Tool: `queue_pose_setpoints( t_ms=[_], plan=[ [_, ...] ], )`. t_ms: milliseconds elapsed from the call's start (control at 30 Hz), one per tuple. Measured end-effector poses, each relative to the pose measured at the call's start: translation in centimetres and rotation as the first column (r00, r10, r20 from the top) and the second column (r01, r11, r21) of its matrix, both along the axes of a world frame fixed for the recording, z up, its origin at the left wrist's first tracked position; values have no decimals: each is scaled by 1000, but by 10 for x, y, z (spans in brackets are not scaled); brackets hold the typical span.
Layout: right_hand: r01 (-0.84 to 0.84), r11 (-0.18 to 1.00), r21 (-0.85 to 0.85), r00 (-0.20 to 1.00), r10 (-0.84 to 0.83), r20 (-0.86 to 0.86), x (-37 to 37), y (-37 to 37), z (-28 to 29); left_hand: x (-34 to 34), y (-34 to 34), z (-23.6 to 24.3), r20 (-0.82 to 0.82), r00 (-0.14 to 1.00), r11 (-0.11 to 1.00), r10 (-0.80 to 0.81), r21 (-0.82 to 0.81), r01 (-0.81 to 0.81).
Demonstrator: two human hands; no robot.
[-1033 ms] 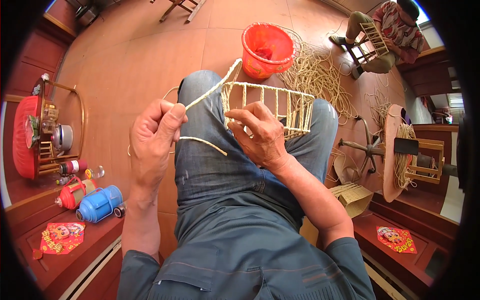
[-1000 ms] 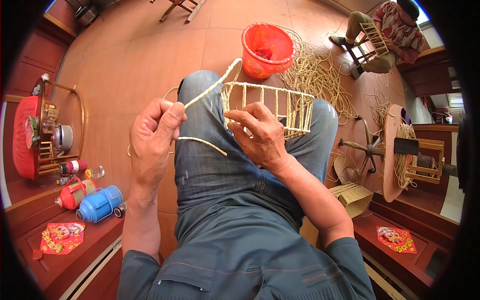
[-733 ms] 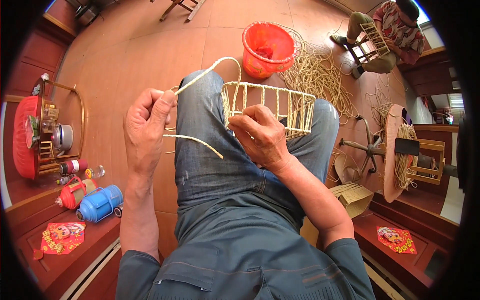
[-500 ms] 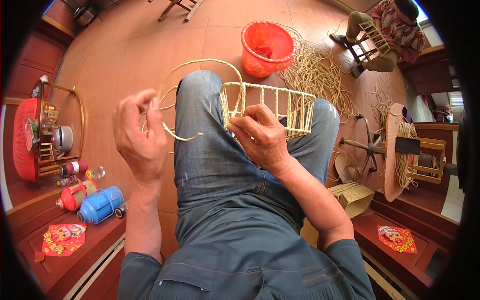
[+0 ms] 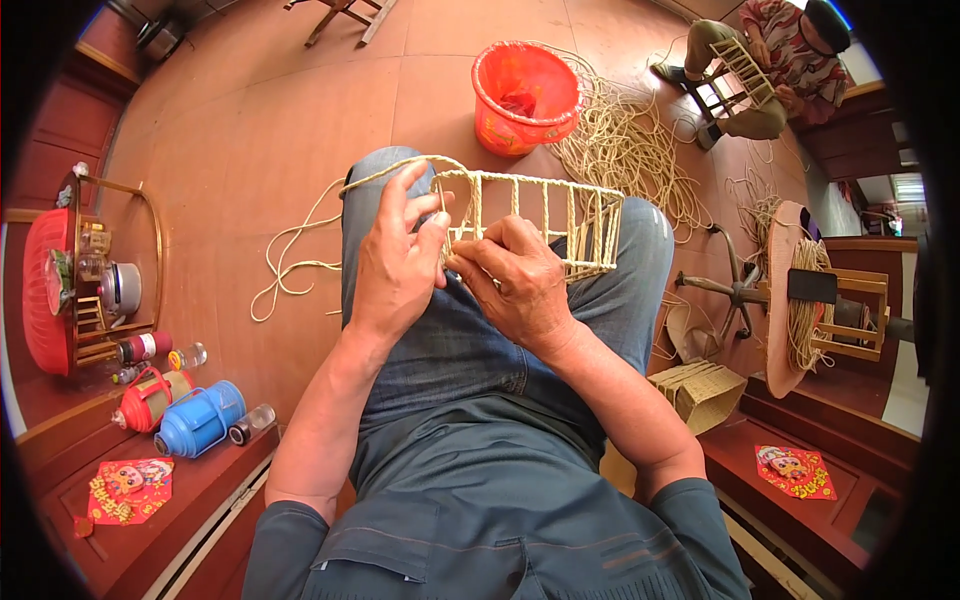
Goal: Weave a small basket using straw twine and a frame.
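Observation:
Across my knees lies a ladder-like frame (image 5: 545,182) wrapped in pale twisted cord, with open gaps between its rungs. My right hand (image 5: 520,285) is closed at its left end, thumb and fingers pinching the cord close to the corner. Beside it, my left hand (image 5: 395,260) has its fingers stretched up and apart, very near the same corner. A length of loose cord (image 5: 290,240) arches over the left knee behind that hand and trails in loops to the left. What lies between the fingertips is partly hidden.
A red bucket (image 5: 520,125) stands beyond my knees, with heaped cord (image 5: 630,150) to its right. Another person (image 5: 780,60) sits far right with a similar frame. Thermos flasks (image 5: 200,415) lie at left. A woven basket (image 5: 695,395) and a swivel chair (image 5: 790,300) are at right.
My left hand has moved right, from out beside the knee to the frame's left end. The cord loop has dropped lower and trails left. My right hand stays at the corner.

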State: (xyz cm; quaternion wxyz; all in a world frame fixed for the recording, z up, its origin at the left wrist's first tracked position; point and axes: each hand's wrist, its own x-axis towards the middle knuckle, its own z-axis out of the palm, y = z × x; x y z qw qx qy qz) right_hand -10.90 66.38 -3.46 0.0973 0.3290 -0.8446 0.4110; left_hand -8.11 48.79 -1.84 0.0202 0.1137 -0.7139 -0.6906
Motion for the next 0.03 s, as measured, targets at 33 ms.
queue_pose_setpoints(
  t_ms=[33],
  plan=[
    [3,1000,0,1000,-3,-1,-1,0,0,-3,1,2,-17,1000,999,-2,-35,1]
  ],
)
